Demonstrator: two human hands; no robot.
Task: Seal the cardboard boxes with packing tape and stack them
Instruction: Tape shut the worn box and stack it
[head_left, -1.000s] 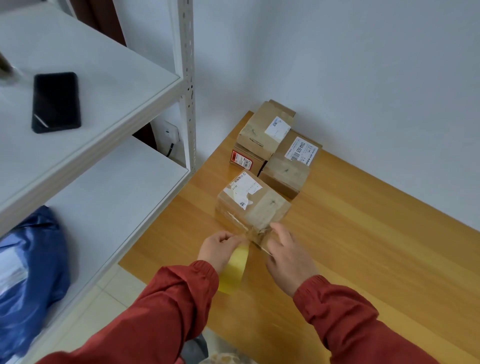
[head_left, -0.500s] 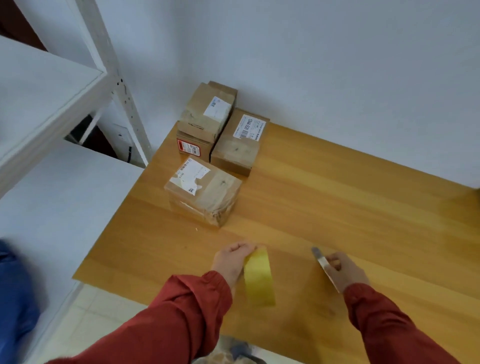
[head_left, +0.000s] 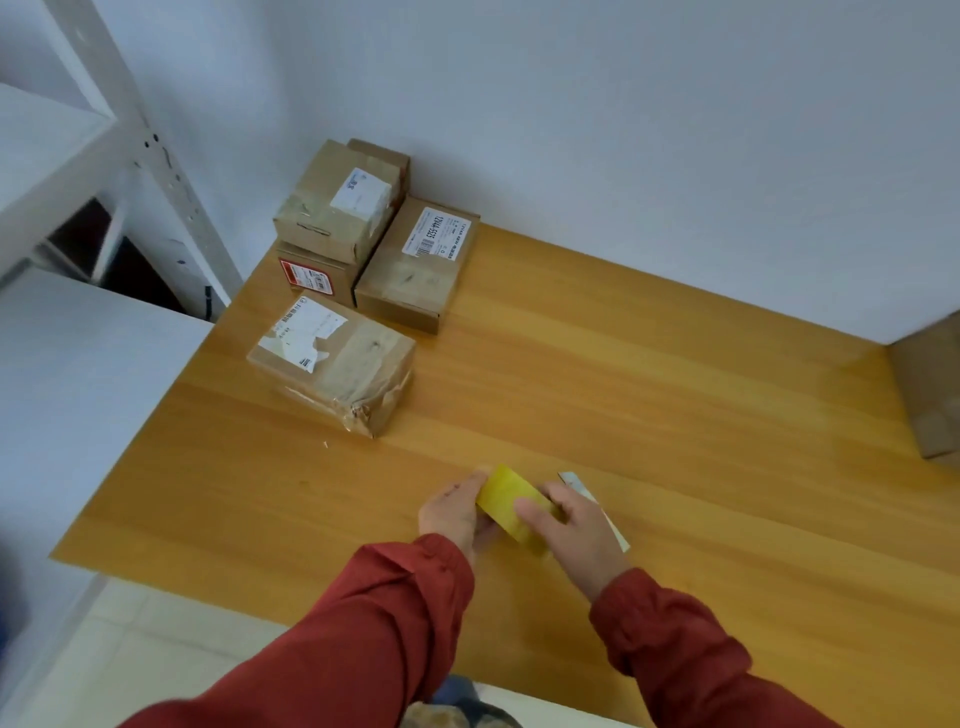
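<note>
Near the table's front edge, my left hand (head_left: 451, 512) grips a yellow tape roll (head_left: 505, 499). My right hand (head_left: 574, 530) is against the roll's right side with its thumb on the tape, and it holds a grey cutter (head_left: 589, 493) whose blade sticks out past the fingers. A taped cardboard box (head_left: 332, 364) with a torn white label lies apart from both hands, at the left. Behind it, by the wall, a small box (head_left: 337, 205) sits on a red-labelled box (head_left: 311, 278), with a third box (head_left: 415, 267) beside them.
The wooden table (head_left: 649, 405) meets a white wall at the back. A white metal shelf unit (head_left: 78, 332) stands along the table's left edge. Another cardboard box (head_left: 930, 384) shows partly at the right edge.
Both hands came off the nearest box and drew back to the table's front. My right hand, apart half a second ago, has moved left onto the tape roll. The view swung right.
</note>
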